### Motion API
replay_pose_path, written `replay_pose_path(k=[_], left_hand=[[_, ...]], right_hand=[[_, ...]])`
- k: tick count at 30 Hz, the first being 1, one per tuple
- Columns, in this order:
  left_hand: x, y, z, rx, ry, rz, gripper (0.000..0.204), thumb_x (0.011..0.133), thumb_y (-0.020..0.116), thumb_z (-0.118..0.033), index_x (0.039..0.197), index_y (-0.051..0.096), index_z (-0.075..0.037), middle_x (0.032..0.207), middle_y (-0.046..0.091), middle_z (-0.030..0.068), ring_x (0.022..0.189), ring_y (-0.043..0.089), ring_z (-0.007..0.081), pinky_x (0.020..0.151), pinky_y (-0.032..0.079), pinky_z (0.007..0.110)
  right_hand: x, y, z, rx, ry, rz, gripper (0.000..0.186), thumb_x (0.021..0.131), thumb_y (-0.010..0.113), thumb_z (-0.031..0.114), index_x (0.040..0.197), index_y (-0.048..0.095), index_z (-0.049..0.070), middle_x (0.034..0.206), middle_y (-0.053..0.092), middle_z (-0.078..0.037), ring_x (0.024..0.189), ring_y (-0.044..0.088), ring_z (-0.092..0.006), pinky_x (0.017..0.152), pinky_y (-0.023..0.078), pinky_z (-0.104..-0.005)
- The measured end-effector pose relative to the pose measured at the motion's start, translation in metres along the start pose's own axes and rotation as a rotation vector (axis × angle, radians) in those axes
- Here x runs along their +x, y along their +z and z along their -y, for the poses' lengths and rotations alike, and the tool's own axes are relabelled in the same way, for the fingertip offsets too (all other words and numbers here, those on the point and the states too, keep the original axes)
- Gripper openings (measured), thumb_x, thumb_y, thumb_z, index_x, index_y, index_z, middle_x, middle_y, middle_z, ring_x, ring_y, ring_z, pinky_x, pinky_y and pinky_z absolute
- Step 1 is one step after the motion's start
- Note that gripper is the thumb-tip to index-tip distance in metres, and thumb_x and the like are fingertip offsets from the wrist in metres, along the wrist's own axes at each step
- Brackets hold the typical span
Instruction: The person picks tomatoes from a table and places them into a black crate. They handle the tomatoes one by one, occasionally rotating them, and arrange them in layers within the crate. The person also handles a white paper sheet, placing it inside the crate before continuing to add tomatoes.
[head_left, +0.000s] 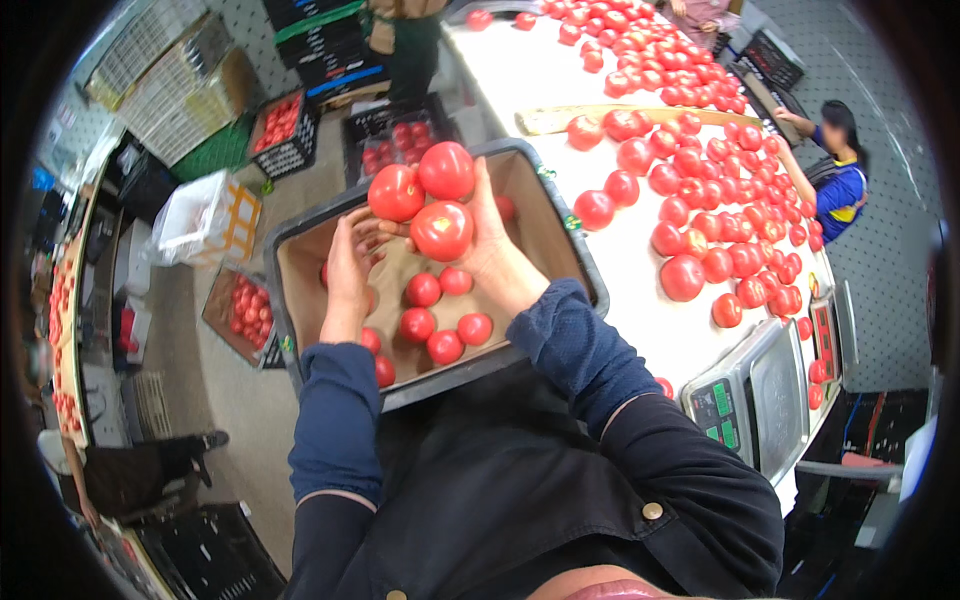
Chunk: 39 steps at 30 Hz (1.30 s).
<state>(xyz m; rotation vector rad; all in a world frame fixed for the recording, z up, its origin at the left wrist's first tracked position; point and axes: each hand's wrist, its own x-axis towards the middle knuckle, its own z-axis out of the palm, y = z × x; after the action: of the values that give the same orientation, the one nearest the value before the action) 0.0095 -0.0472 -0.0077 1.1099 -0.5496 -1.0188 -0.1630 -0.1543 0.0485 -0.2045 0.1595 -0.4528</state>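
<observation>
Three large red tomatoes (442,231) are cupped between my two hands, above a dark crate (440,384) lined with brown paper. My left hand (350,256) curls its fingers at the left side and underside of the bunch, nearest the left tomato (397,193). From the right, my right hand (488,232) wraps the upper tomato (446,170) and the lower one. Below, several tomatoes (445,346) lie on the paper inside the crate. Part of the crate's contents is hidden behind my hands and forearms.
On the right stands a white table (530,90) with many tomatoes, a wooden strip (560,120) across it and a scale (745,395). A person in blue (840,190) is at its far side. More tomato crates (245,312) stand on the floor at left.
</observation>
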Motion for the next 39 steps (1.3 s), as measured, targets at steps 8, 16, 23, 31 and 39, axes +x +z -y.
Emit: replay_pose_path(k=[8, 16, 23, 31, 39], left_hand=[[-0.01, 0.004, -0.013, 0.063, 0.005, -0.035, 0.049, 0.1, 0.041, -0.047, 0.13, 0.051, -0.011, 0.118, 0.059, 0.0066, 0.096, 0.058, 0.0158, 0.081, 0.044, 0.03], [-0.001, 0.004, -0.001, 0.062, 0.135, -0.261, 0.031, 0.102, 0.047, -0.036, 0.108, 0.063, -0.01, 0.091, 0.066, 0.0031, 0.075, 0.063, 0.0121, 0.064, 0.046, 0.026], [-0.032, 0.016, -0.017, 0.815, 1.028, -0.489, 0.009, 0.095, 0.054, -0.012, 0.093, 0.058, -0.004, 0.083, 0.059, 0.0086, 0.072, 0.059, 0.0207, 0.068, 0.048, 0.032], [-0.045, 0.036, -0.015, 0.712, 0.977, -0.31, 0.027, 0.081, 0.065, -0.01, 0.105, 0.054, -0.008, 0.091, 0.055, 0.0119, 0.075, 0.06, 0.0305, 0.063, 0.049, 0.039], [-0.04, 0.033, -0.016, 0.661, 1.003, -0.333, 0.025, 0.082, 0.065, -0.006, 0.105, 0.055, -0.005, 0.088, 0.053, 0.0095, 0.069, 0.056, 0.0228, 0.061, 0.047, 0.032]], right_hand=[[-0.078, 0.001, 0.092, -0.012, -0.391, -0.109, 0.087, 0.083, 0.037, 0.082, 0.13, 0.049, 0.009, 0.128, 0.055, -0.023, 0.102, 0.059, -0.0519, 0.072, 0.055, -0.0511], [-0.186, -0.062, 0.268, 0.276, -0.982, -0.156, 0.068, 0.092, 0.056, 0.051, 0.13, 0.048, -0.005, 0.121, 0.059, -0.024, 0.106, 0.062, -0.0343, 0.091, 0.055, -0.0434], [-0.039, -0.025, 0.108, -0.638, -0.133, -0.017, 0.047, 0.101, 0.046, 0.034, 0.132, 0.049, -0.003, 0.109, 0.064, -0.016, 0.09, 0.062, -0.023, 0.085, 0.052, -0.0348], [0.089, -0.085, -0.085, -2.189, -0.163, 0.192, 0.049, 0.084, 0.066, 0.033, 0.123, 0.055, 0.007, 0.107, 0.065, -0.017, 0.096, 0.065, -0.0336, 0.082, 0.052, -0.0431], [0.153, -0.115, -0.207, -2.42, -0.061, -0.212, 0.082, 0.08, 0.069, 0.029, 0.146, 0.026, 0.007, 0.119, 0.045, -0.038, 0.091, 0.061, -0.0515, 0.084, 0.053, -0.0508]])
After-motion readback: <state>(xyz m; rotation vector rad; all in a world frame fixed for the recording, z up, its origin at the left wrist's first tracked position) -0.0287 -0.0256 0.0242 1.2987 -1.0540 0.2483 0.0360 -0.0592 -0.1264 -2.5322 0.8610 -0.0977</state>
